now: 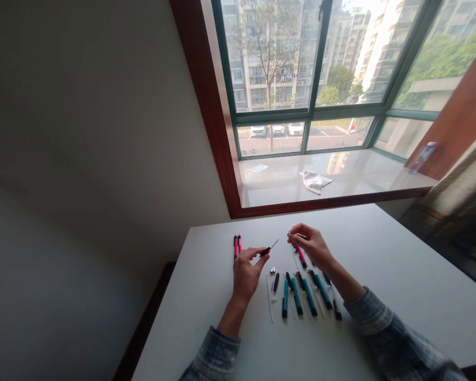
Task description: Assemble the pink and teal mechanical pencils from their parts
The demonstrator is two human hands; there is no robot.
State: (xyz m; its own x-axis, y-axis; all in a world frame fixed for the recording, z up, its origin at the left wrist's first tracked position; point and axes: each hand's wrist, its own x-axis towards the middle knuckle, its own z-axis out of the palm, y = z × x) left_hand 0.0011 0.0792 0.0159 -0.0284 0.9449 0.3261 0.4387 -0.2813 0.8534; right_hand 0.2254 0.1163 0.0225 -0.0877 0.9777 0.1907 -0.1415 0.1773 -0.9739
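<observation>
My left hand [245, 272] pinches a black pen grip [265, 252] between thumb and fingertips, and a thin refill [275, 243] sticks out of it toward the upper right. Raised to the right of it, my right hand [310, 244] has its fingertips pressed together; whatever they hold, if anything, is too small to make out. Below that hand lies a pink pen barrel [301, 257], partly covered. Between my forearms are several teal pen barrels [296, 297] in a row with black parts and thin refills, a loose black grip [276, 282] and small silvery tips [272, 270].
Two pink-and-black pens [237, 245] lie beyond my left hand on the white table [206, 296]. A thin white refill [269, 299] lies left of the row. Behind the table, the window sill [277, 190] bears a crumpled white cloth [316, 181] and a clear bottle [421, 157].
</observation>
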